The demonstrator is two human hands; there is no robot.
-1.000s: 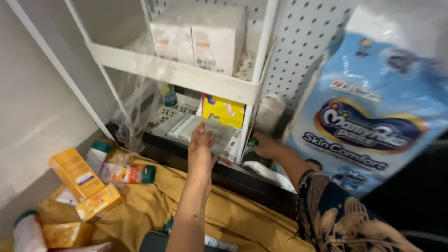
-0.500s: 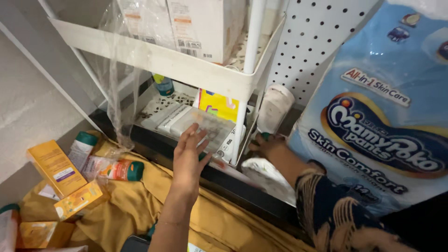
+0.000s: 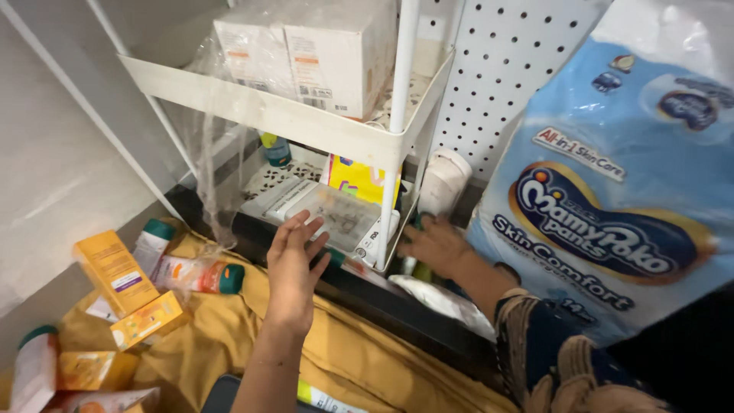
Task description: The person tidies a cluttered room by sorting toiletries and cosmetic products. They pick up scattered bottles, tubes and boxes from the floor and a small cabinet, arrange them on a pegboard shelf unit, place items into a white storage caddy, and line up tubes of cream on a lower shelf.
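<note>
Two hands, head view: both reach toward the bottom tier of a white shelf rack [image 3: 306, 122].
Left hand [image 3: 293, 264]: palm down, fingers [image 3: 304, 230] spread and extended, holding nothing; fingertips touch the near edge of a flat clear-wrapped packet [image 3: 340, 218].
Packet location: lies on the lower tier, partly over its front rim, just in front of a yellow box [image 3: 359, 180].
Right hand [image 3: 436, 245]: just right of the rack's front post, below a white tub [image 3: 445, 180]; fingers loosely curled, whether they grip anything cannot be told.
Upper tier: white cartons [image 3: 313, 50] under plastic film.
Right side: large blue soft pack [image 3: 612, 199] leans against a pegboard [image 3: 512, 53].
Floor: mustard cloth [image 3: 252, 336] with orange boxes [image 3: 115, 271] and an orange tube with a green cap [image 3: 202, 275], well left of the hands.
</note>
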